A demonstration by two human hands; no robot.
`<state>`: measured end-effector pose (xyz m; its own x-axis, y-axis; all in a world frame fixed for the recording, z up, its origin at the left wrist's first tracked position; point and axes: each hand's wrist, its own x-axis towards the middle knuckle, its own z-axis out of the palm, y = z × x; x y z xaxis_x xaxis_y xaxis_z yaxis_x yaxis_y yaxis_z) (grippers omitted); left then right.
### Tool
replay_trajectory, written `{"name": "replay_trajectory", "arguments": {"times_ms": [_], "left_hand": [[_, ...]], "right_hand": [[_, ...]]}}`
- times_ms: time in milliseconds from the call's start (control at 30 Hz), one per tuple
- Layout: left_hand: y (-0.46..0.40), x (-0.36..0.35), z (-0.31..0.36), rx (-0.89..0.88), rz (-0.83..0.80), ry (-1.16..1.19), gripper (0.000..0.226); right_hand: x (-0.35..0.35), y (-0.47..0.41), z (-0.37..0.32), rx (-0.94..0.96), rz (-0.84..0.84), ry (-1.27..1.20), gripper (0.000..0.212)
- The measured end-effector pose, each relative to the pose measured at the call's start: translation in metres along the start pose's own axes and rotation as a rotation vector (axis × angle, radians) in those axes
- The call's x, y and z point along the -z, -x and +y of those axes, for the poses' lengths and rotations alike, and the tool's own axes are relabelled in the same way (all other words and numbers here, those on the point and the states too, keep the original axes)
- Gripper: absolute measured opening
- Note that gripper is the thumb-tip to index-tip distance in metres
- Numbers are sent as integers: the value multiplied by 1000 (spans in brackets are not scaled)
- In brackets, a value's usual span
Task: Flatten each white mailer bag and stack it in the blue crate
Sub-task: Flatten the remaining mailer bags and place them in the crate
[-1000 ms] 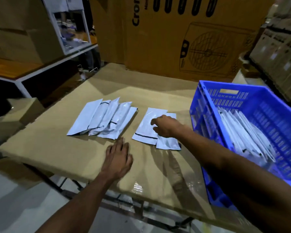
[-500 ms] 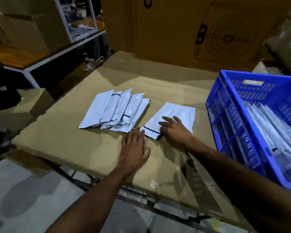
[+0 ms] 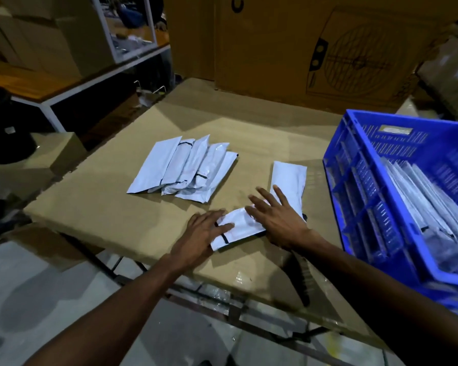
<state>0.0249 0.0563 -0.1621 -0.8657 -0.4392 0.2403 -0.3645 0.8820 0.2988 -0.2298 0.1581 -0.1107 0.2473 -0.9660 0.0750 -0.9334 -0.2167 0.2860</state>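
— Both hands have shifted since a moment ago: the left hand (image 3: 204,231) has come off the bare desk (image 3: 117,215) onto a white mailer bag (image 3: 236,228), which now lies crosswise near the front edge.

— And the right hand (image 3: 278,220)?

— Flat on the bag's other end, fingers spread, also overlapping the second bag (image 3: 288,180) that lies toward the blue crate (image 3: 354,196). Neither grip is clenched; both palms press down with straight fingers.

— Where are the others?

— A fanned pile of bags (image 3: 185,170) sits mid-desk, well apart from the hands. More are already stacked in the crate at the right edge.

— What might go wrong?

— The bag is close to the front edge, so a sweeping, smoothing stroke could push it off. The right hand could also drag the second bag along, since it rests partly on it. Slick plastic may slide rather than flatten.

— Pose?

— Both forearms reach forward, converging, wrists low.
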Motion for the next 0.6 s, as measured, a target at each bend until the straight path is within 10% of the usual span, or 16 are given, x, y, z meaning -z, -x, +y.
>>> {"name": "replay_trajectory", "arguments": {"times_ms": [200,600], "left_hand": [[2,5,-19,-59,22,64,71],[14,19,-30,119,178,120,54]], "right_hand": [[-9,15,-25,17,-209,-297,72],[-8,45,-114,-301,-31,-271,54]]}}
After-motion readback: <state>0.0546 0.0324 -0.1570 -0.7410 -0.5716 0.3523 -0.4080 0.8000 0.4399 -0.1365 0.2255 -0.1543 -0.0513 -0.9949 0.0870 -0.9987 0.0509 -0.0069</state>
